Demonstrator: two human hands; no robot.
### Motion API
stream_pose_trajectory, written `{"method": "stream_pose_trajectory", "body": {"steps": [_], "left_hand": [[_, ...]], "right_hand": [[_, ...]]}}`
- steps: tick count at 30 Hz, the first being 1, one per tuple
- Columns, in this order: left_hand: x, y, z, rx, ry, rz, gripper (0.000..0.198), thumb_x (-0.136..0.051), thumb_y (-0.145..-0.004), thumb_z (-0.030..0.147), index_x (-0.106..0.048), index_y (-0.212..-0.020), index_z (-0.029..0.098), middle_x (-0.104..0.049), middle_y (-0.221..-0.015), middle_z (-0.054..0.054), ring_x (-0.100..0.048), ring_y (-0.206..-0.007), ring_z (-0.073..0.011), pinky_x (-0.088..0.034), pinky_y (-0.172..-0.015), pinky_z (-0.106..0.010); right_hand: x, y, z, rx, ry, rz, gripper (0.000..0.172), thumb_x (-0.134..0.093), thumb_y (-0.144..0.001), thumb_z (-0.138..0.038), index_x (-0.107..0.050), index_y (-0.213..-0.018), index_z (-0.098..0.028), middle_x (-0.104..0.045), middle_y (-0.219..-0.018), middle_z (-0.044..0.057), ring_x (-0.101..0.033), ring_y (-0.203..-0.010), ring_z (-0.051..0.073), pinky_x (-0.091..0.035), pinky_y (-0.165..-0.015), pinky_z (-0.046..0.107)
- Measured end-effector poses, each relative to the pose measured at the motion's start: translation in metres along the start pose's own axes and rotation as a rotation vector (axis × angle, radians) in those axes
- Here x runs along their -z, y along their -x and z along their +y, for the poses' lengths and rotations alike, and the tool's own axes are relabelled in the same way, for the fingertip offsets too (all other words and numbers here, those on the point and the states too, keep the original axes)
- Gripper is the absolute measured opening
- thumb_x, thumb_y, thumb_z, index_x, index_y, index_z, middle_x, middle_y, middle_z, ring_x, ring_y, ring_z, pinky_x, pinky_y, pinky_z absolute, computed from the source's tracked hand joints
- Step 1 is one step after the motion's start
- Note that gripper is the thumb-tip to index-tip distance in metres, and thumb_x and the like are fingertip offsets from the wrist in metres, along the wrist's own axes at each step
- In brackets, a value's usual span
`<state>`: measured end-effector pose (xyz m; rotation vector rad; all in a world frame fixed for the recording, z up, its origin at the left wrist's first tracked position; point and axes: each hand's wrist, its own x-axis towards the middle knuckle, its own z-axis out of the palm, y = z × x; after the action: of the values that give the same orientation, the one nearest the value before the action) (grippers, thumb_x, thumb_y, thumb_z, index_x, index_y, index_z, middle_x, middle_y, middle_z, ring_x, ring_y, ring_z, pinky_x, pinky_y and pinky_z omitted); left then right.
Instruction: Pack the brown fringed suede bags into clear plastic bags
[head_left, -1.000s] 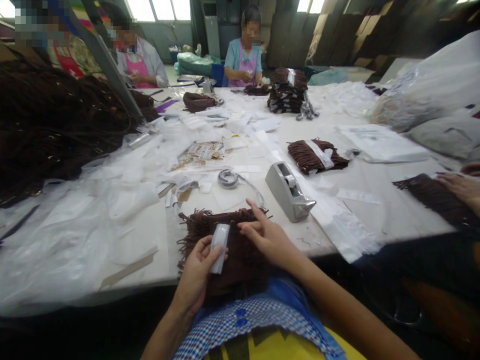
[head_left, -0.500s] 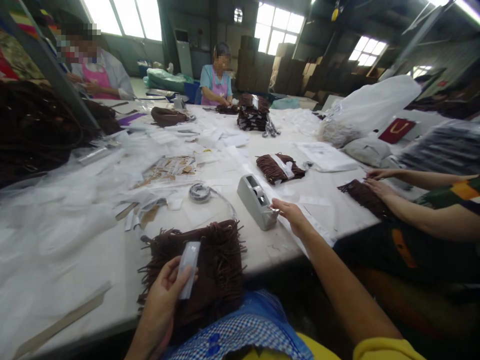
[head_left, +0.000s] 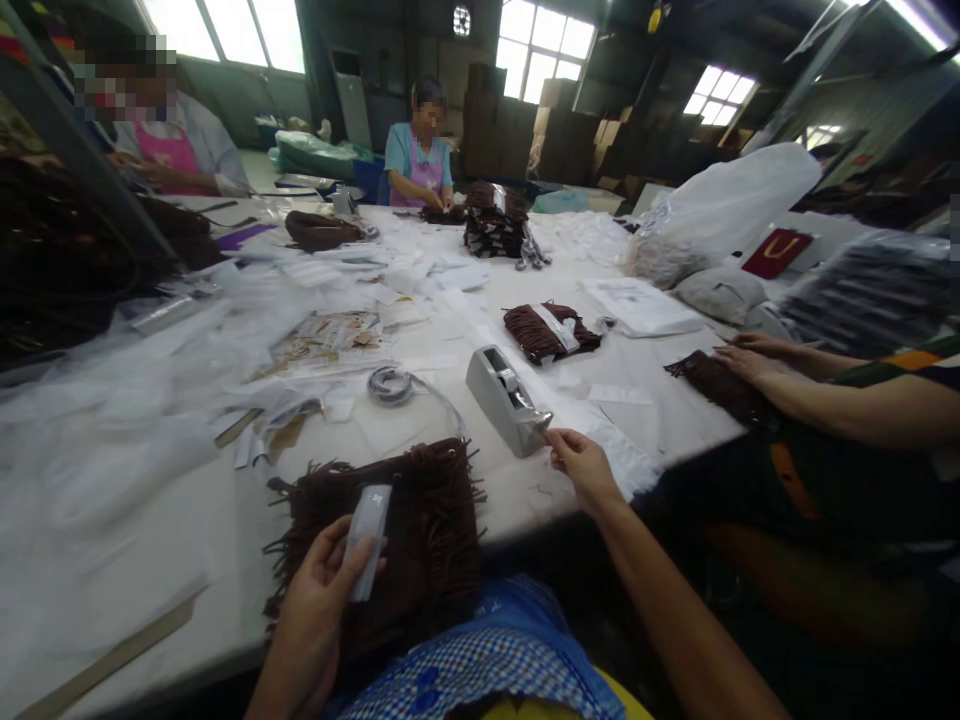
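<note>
A dark brown fringed bag lies at the table's front edge, against my blue checked apron. My left hand pinches a small translucent plastic packet between thumb and fingers, over the bag's front. A grey strap lies coiled behind the bag, one end running toward its top corner. Right of it stands a grey tape dispenser. At its cutting end my right hand has thumb and forefinger closed on the end of the clear tape.
Another fringed bag with a white band lies behind the dispenser. A co-worker's hands rest on a brown piece at right. Plastic sheets cover the left side. A bag stack stands farther back, near two people across the table.
My right hand has shifted slightly lower at the dispenser's cutting end, still pinching the tape. My left hand keeps the packet over the bag. The whole view has drifted a little.
</note>
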<state>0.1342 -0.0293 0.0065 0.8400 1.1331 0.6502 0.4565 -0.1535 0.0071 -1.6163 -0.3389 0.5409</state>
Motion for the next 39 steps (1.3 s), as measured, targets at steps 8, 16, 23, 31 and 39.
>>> {"method": "stream_pose_trajectory", "body": {"steps": [8,16,23,31,39], "left_hand": [[-0.002,0.004,-0.001,-0.079,0.032,-0.065,0.06,-0.082,-0.069,0.037,-0.054,-0.119,0.019,-0.072,-0.101,-0.005,-0.07,-0.087,-0.0161,-0.057,-0.075,-0.023],[-0.001,0.005,-0.002,-0.143,0.101,-0.122,0.054,-0.081,-0.071,0.033,-0.055,-0.115,0.017,-0.069,-0.1,-0.004,-0.068,-0.089,-0.0172,-0.057,-0.078,-0.027],[0.001,0.006,-0.006,-0.191,0.088,-0.18,0.05,-0.077,-0.076,0.031,-0.052,-0.117,0.019,-0.067,-0.111,-0.006,-0.065,-0.102,-0.0189,-0.054,-0.087,-0.03],[0.003,0.005,-0.009,-0.27,0.018,-0.159,0.046,-0.077,-0.076,0.03,-0.054,-0.114,0.019,-0.069,-0.108,-0.007,-0.065,-0.104,-0.0198,-0.05,-0.09,-0.029],[0.004,0.008,-0.003,-0.176,0.116,-0.157,0.051,-0.078,-0.073,0.03,-0.055,-0.118,0.019,-0.066,-0.116,-0.008,-0.064,-0.106,-0.0218,-0.055,-0.086,-0.031]], "right_hand": [[-0.015,-0.004,0.007,-0.126,-0.183,0.025,0.039,-0.087,-0.057,-0.044,-0.067,-0.076,-0.016,-0.066,-0.072,0.001,-0.051,-0.05,0.007,-0.048,-0.045,0.018],[-0.026,0.019,0.019,-0.182,-0.151,-0.049,0.031,-0.085,-0.064,-0.037,-0.064,-0.073,-0.016,-0.061,-0.069,-0.001,-0.049,-0.049,0.005,-0.045,-0.044,0.016],[-0.117,0.101,-0.019,-0.019,0.143,-0.758,0.028,-0.065,-0.086,-0.044,-0.065,-0.081,-0.017,-0.065,-0.069,-0.001,-0.054,-0.053,0.008,-0.042,-0.051,0.019],[-0.162,0.101,-0.026,0.077,0.558,-0.859,0.028,-0.066,-0.084,-0.04,-0.066,-0.072,-0.016,-0.061,-0.05,-0.002,-0.058,-0.045,0.011,-0.038,-0.044,0.017],[-0.152,0.093,-0.016,0.052,0.64,-0.756,0.036,-0.072,-0.078,-0.05,-0.058,-0.07,-0.018,-0.063,-0.05,-0.002,-0.057,-0.04,0.012,-0.037,-0.04,0.019]]}}
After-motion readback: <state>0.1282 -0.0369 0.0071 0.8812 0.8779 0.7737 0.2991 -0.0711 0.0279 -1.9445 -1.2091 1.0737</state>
